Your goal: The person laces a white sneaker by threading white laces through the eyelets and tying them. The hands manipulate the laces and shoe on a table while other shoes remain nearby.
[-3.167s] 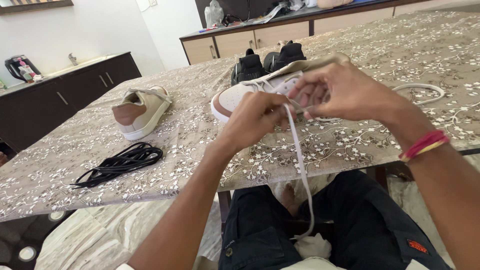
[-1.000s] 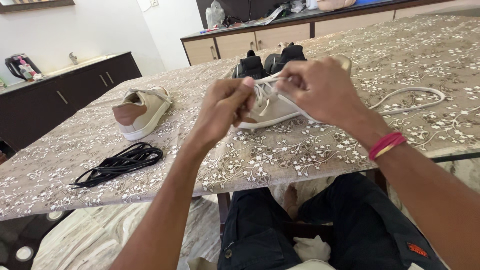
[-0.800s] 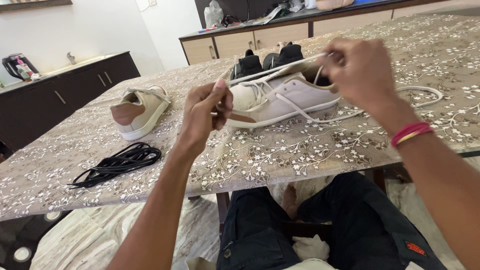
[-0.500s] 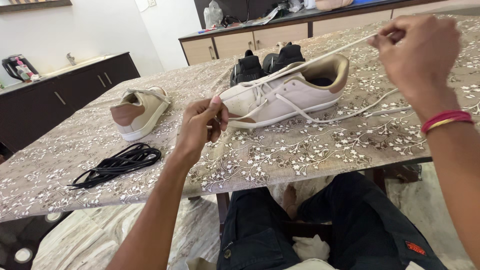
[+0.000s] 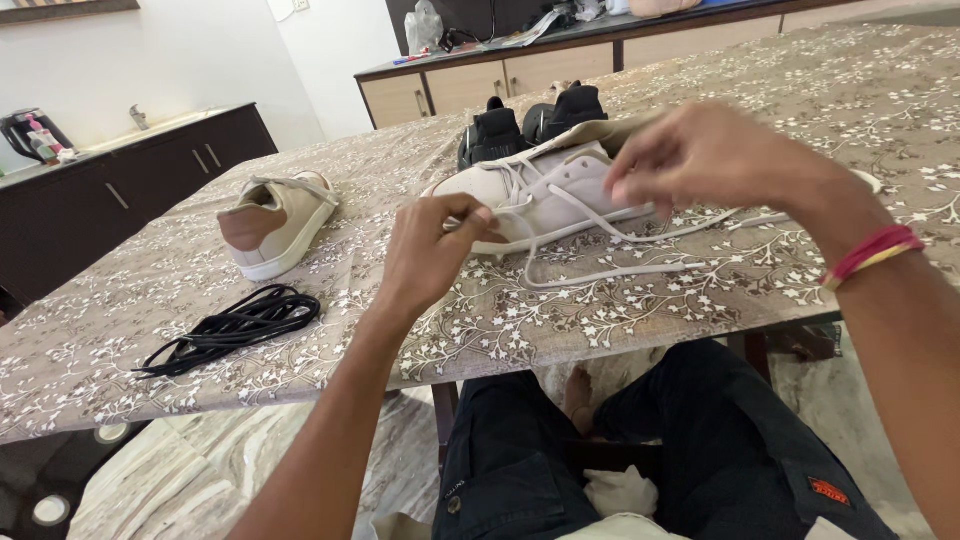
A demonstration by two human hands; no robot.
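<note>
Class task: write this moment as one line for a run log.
left hand: pinching white lace | right hand: over white sneaker | second sneaker, black laces: apart on table

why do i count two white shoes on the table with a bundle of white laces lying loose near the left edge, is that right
Not quite. The loose bundle of laces near the left edge is black, not white, as the head view shows. The rest holds: one white shoe lies between the left hand and right hand, and the second white shoe sits farther left on the table.
</note>
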